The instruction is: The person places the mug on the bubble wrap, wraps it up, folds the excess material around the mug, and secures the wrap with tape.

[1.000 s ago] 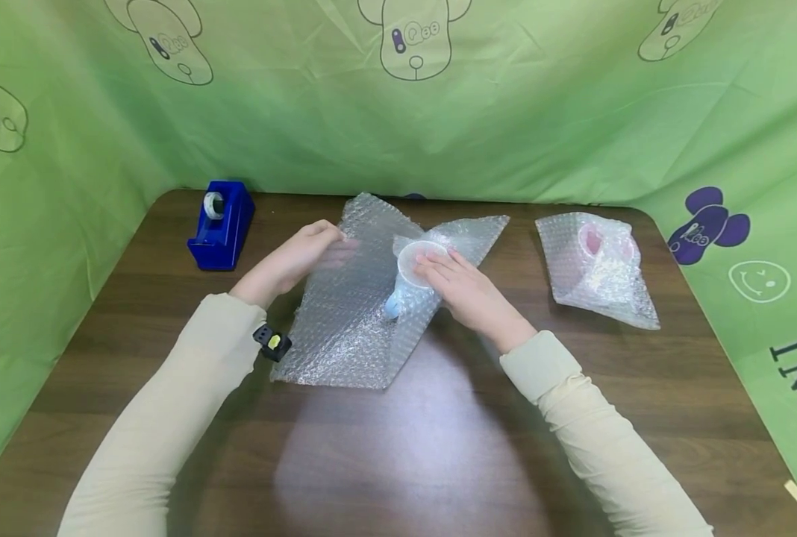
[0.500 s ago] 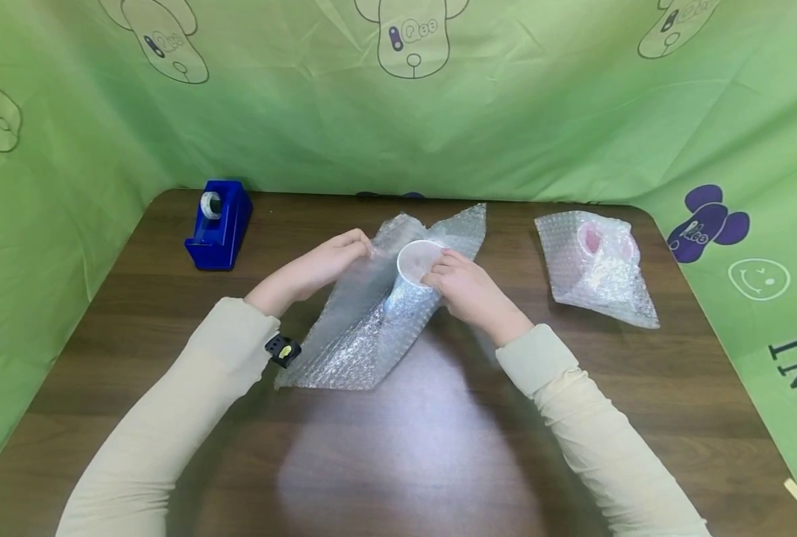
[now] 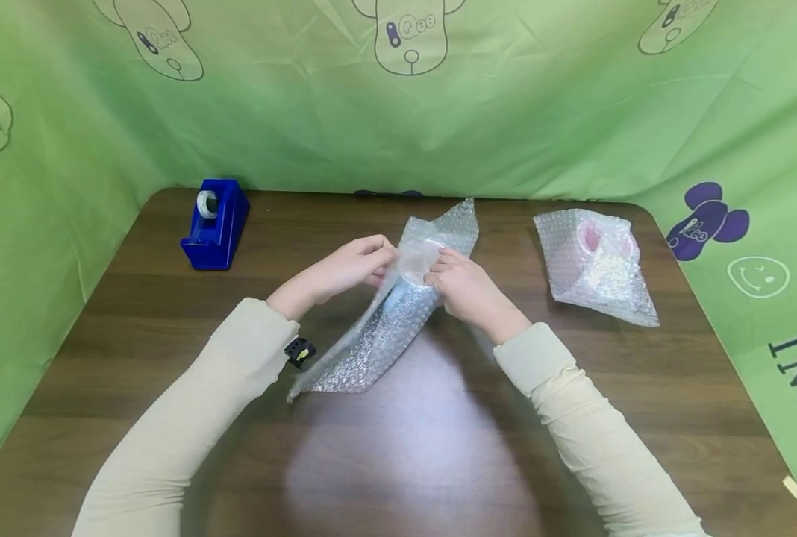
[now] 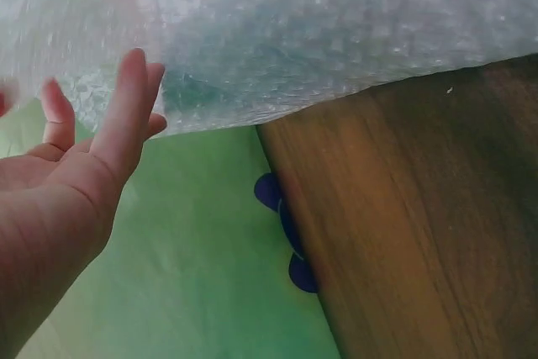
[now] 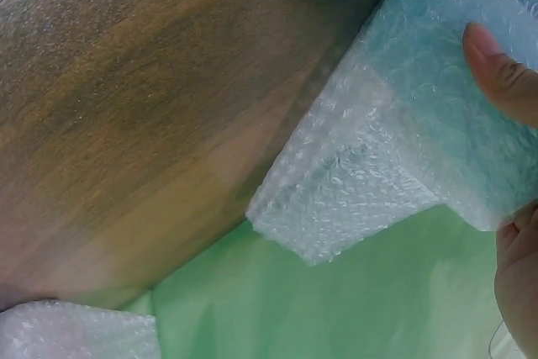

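Observation:
A light blue mug (image 3: 395, 300) with a white rim lies on a sheet of bubble wrap (image 3: 353, 365), and the sheet covers much of it. My left hand (image 3: 360, 259) holds up the sheet's left side, which leans over the mug's mouth. In the left wrist view, the fingers (image 4: 124, 115) of that hand overlap the raised sheet. My right hand (image 3: 469, 291) grips the mug at its rim through the wrap. Its thumb (image 5: 504, 73) presses on the wrapped side in the right wrist view, while its other fingers are partly out of frame.
A blue tape dispenser (image 3: 217, 227) with a roll of tape stands at the back left of the wooden table (image 3: 170, 321). At the right lies a bubble-wrapped bundle (image 3: 596, 268) with something pink inside. Green printed cloth (image 3: 291, 112) hangs behind the table.
My left hand has moved right, lifting the sheet's left side toward the mug and over its mouth. The right hand has gone from flat on the rim to gripping it.

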